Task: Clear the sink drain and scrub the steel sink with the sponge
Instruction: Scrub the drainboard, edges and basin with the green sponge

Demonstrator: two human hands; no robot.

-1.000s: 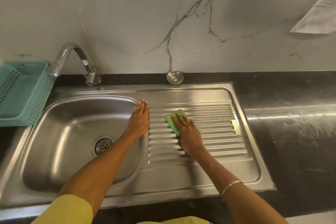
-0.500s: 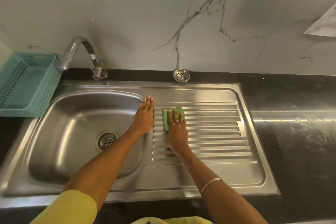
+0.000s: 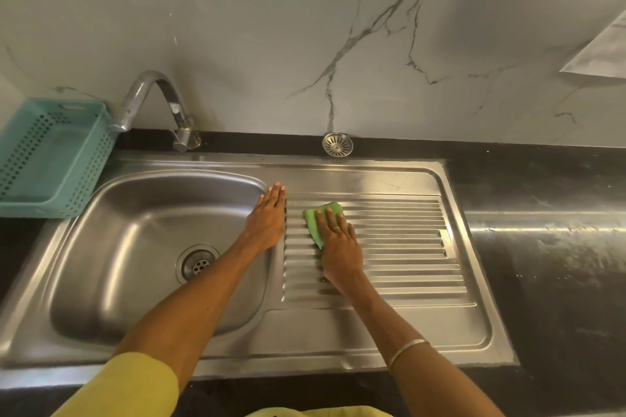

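Note:
The steel sink has a bowl on the left and a ribbed drainboard on the right. The open drain sits in the bowl's bottom. A green sponge lies on the left part of the drainboard. My right hand presses flat on the sponge with straight fingers and covers most of it. My left hand rests flat on the ridge between bowl and drainboard, fingers straight. The round metal strainer lies on the black ledge behind the sink.
A curved tap stands at the bowl's back edge. A teal perforated basket sits left of the sink. Black stone counter stretches to the right. A marble wall rises behind, with a sheet of paper at its right.
My right hand has slid the sponge left along the drainboard ribs, closer to my left hand. My left hand stays on the ridge. The camera view shifted slightly.

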